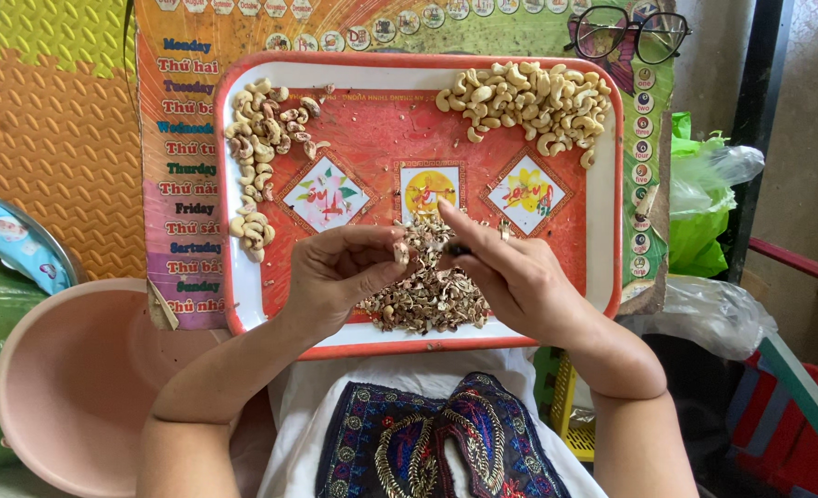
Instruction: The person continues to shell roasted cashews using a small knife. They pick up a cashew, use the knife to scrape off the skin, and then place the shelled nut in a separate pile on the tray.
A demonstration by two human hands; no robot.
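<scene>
Head view. A single cashew kernel point(400, 252) is pinched between the fingertips of the left hand point(335, 277), held above the pile of husk scraps point(427, 286) at the near middle of the red-and-white tray point(603, 184). The right hand point(510, 277) is closed around a small dark tool point(457, 249), whose tip is set against the kernel; the blade itself is too small to be made out.

Risks, as judged. The tool tip is pointed toward the left fingertips, so a slip off the curved kernel could nick them. The kernel is gripped by little surface and could be dropped into the husk pile, where it would be hard to pick out. Scraps could be flicked over the near rim onto the embroidered cloth point(436, 443) on the lap.

Edges and room. The tray's near rim lies just under both wrists. The pale peeled pile point(529, 97) is at the far right corner, the unpeeled pile point(261, 138) along the far left side; both are well apart from the hands, with bare tray between. A pink basin point(67, 369) sits near left, close to the left elbow. Spectacles point(626, 32) rest beyond the far rim, and green bags point(699, 203) crowd the right edge.
</scene>
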